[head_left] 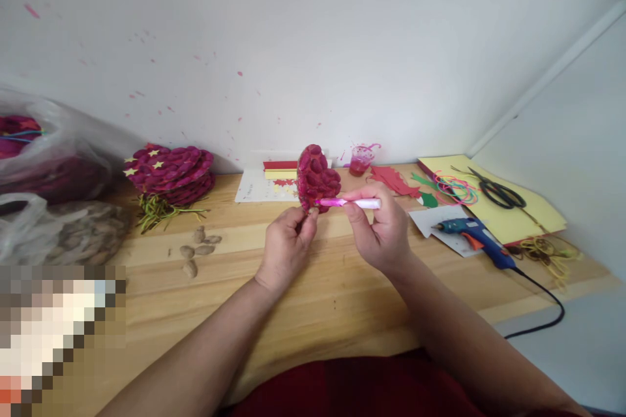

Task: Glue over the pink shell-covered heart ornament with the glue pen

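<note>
Head: brush (pixel 362 203) near lower edge of piece (pixel 315 174)

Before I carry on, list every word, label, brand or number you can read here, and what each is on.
No text can be read.
White sheet by the wall: small marks near its left edge, too blurred to read.
Blue glue gun: no lettering I can make out.
White-handled brush: none I can make out.
</note>
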The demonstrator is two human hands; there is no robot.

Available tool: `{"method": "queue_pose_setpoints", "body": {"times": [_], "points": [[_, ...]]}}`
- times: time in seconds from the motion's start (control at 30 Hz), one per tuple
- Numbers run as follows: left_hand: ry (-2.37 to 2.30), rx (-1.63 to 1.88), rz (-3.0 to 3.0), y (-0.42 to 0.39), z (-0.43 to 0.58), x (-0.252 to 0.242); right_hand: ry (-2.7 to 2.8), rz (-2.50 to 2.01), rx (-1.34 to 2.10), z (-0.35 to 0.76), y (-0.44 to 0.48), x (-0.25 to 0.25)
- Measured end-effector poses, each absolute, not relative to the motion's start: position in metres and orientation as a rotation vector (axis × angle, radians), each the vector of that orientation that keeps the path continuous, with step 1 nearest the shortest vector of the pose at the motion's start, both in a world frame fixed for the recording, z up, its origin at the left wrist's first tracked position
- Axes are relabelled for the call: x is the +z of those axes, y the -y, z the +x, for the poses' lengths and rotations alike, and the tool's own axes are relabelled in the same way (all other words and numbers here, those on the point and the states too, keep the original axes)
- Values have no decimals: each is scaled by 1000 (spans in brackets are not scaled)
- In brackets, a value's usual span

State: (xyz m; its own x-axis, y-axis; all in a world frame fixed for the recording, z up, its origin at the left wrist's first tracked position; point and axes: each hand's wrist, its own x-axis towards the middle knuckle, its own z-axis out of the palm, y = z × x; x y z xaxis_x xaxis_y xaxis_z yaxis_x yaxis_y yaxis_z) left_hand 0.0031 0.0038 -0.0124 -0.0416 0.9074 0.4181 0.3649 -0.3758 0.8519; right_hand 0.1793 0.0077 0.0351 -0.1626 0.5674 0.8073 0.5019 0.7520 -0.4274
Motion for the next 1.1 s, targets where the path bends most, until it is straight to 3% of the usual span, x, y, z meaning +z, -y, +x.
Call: {"method": "queue_pose_setpoints", "body": {"times": [1.1], "points": [[-1277, 1438, 1626, 0, 1, 3, 1844, -800, 68, 178, -5, 38]]}}
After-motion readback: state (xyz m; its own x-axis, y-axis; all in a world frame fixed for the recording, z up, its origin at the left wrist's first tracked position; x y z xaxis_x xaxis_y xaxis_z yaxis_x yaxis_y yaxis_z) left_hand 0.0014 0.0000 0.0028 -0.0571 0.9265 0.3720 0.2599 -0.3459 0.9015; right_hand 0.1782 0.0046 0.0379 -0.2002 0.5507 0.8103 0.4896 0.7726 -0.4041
